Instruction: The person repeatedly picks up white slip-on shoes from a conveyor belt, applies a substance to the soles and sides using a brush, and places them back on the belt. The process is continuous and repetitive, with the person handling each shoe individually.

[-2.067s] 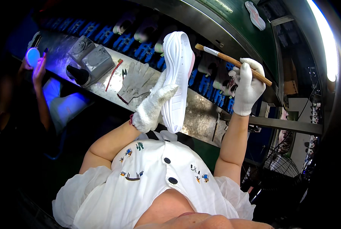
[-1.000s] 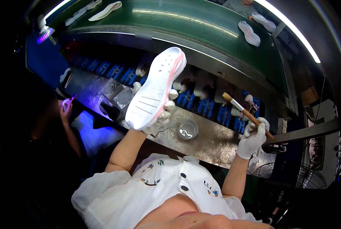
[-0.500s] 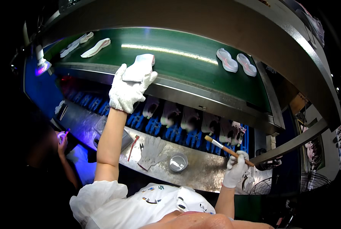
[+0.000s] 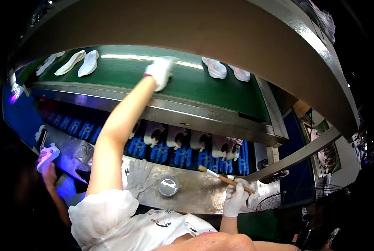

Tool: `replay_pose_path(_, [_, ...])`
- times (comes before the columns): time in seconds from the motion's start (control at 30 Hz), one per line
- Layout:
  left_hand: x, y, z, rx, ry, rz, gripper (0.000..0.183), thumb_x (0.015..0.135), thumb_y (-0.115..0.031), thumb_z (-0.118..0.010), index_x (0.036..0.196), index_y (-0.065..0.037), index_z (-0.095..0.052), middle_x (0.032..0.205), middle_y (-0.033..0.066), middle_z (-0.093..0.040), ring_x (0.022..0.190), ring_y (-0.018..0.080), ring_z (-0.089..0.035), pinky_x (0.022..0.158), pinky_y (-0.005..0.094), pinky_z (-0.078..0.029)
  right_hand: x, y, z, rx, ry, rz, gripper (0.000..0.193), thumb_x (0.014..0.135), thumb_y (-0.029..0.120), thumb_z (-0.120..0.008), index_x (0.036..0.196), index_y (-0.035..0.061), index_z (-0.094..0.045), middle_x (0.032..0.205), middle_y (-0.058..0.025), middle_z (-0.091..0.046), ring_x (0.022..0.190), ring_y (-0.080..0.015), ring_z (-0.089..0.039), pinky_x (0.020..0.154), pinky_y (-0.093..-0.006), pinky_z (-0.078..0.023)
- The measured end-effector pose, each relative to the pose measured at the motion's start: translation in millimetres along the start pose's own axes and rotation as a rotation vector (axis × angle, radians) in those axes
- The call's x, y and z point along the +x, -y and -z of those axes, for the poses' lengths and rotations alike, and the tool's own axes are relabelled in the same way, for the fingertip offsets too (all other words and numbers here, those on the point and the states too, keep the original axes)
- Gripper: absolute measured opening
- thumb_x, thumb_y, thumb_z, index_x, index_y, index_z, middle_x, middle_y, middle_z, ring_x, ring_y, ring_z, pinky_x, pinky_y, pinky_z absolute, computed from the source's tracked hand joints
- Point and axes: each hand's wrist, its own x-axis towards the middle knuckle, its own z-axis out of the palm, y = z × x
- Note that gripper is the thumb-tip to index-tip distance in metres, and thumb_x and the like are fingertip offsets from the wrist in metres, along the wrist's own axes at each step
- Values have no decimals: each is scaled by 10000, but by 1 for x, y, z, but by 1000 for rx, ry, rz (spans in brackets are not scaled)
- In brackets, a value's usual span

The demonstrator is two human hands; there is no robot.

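Observation:
My left hand point(image 4: 162, 72), in a white glove, reaches out over the green conveyor belt point(image 4: 128, 69) and is smeared by motion. Its fingers cannot be made out. Right of it lie a pink-and-white shoe sole point(image 4: 214, 67) and a second such sole point(image 4: 239, 73). On the belt's left side rest a white sole point(image 4: 88, 63) and a cream-coloured sole point(image 4: 70, 63). Down at the right, my right hand point(image 4: 236, 200), also gloved in white, is closed around a wooden-handled brush point(image 4: 226, 180), bristles pointing up and left over the metal bench.
On the metal bench point(image 4: 195, 196) are a small round cup point(image 4: 168, 186) and a grey glove point(image 4: 138, 178). Pink shoe uppers point(image 4: 176, 136) sit on blue holders point(image 4: 159, 153) below the belt. A metal beam point(image 4: 153, 25) arches overhead. At left, another person's hand point(image 4: 49, 173) holds a sole point(image 4: 49, 155).
My left hand has let go of the white sole, which now lies on the belt's left side, and has swept right across the belt. My right hand still grips the brush. The view has shifted.

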Motion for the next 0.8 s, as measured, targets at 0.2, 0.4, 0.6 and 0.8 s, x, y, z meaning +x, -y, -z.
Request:
replay_pose_path(0.2, [40, -159, -97, 423, 279, -44, 558, 930, -354, -559, 1400, -63, -479, 1546, 180, -359, 1460, 384, -276, 1181, 537, -244, -6, -4, 19, 47, -120, -76, 120, 942, 135, -506, 971, 38, -570, 678, -68, -558, 451, -67, -403, 415, -189, -330])
replay_pose_path(0.4, [36, -173, -94, 603, 250, 32, 685, 927, -457, -562, 1511, -142, -393, 1467, 104, -519, 1346, 393, -482, 1160, 648, -197, -7, -7, 36, 20, -178, -94, 130, 933, 131, -511, 985, 24, -566, 684, -78, -564, 451, -76, -417, 409, -198, -337])
replay_pose_path(0.6, [-13, -51, 9, 705, 154, -162, 561, 875, -312, -671, 1388, -115, -556, 1424, 169, -534, 1306, 351, -517, 1165, 560, -265, -5, -18, 32, 62, -2, -129, 148, 949, 162, -542, 1009, 31, -573, 714, -66, -574, 500, -72, -450, 441, -194, -350])
replay_pose_path(0.8, [-59, -24, 81, 666, -218, 172, 666, 869, -509, -612, 1391, -102, -534, 1557, 207, -329, 1451, 393, -280, 1157, 567, -249, -8, -27, 16, 19, 96, -157, 141, 963, 174, -539, 1006, 45, -574, 705, -54, -598, 507, -66, -466, 449, -188, -348])
